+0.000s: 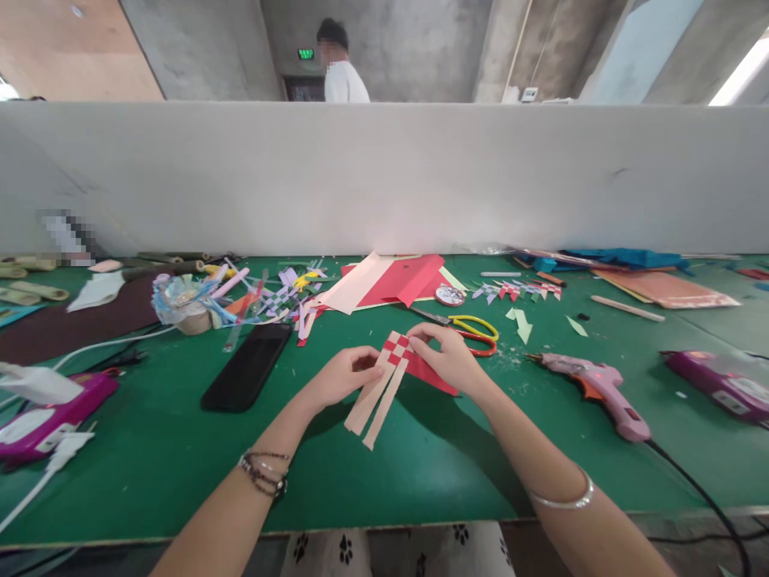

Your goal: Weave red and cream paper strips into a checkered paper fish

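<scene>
Between my two hands is a small piece of woven paper (397,349), a red and pale pink checkerboard with long pale strips hanging toward me and a red part off to the right. My left hand (348,372) pinches its left side by the pale strips. With thumb and fingers, my right hand (443,353) grips its upper right edge and partly covers the red paper. Just behind my right hand lie scissors (474,327) with yellow and red handles. A black phone (247,367) rests left of my left hand.
Red and pink paper sheets (384,282) lie at the back, beside coloured strips (288,292). A pink glue gun (594,385) with a cord and a purple power strip (718,385) are at right. Another purple power strip (60,417) sits at left. A person (344,68) is beyond the partition.
</scene>
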### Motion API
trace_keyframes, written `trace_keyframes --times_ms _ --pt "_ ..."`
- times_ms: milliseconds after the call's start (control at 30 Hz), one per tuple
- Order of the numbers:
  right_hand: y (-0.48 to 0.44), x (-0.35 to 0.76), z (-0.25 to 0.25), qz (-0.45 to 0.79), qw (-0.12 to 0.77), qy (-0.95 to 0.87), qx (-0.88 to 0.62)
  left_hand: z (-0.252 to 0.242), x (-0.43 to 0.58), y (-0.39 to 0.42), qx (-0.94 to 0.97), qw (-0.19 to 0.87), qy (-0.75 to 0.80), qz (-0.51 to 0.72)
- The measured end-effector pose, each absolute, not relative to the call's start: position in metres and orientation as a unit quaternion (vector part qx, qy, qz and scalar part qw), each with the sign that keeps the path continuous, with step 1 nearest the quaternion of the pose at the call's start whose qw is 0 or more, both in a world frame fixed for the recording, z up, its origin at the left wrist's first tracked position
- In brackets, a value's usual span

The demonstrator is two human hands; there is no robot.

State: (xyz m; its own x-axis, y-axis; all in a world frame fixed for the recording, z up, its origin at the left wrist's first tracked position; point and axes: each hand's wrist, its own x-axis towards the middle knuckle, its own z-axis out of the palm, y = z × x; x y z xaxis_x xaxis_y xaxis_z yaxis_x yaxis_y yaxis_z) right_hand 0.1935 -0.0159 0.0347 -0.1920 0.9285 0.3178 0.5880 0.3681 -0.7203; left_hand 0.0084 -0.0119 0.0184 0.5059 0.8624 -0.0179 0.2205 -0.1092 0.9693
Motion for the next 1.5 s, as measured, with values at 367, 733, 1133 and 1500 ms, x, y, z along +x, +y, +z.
trace_keyframes --times_ms 367,733,1133,1500 --pt "-0.018 0.192 0.036 0.213 0.373 -0.742 -0.515 0.016 0.009 -0.012 0.707 0.498 0.408 0.293" --pt "-0.018 0.193 0.036 0.211 0.367 -0.744 -0.517 0.018 0.009 -0.012 0.692 0.516 0.406 0.300" --pt "-0.020 0.190 0.036 0.179 0.376 -0.745 -0.521 0.018 0.009 -0.013 0.642 0.557 0.426 0.309" --pt "-0.037 0.164 0.021 -0.091 0.340 -0.819 -0.454 0.017 0.015 -0.009 0.440 0.583 0.469 0.497"
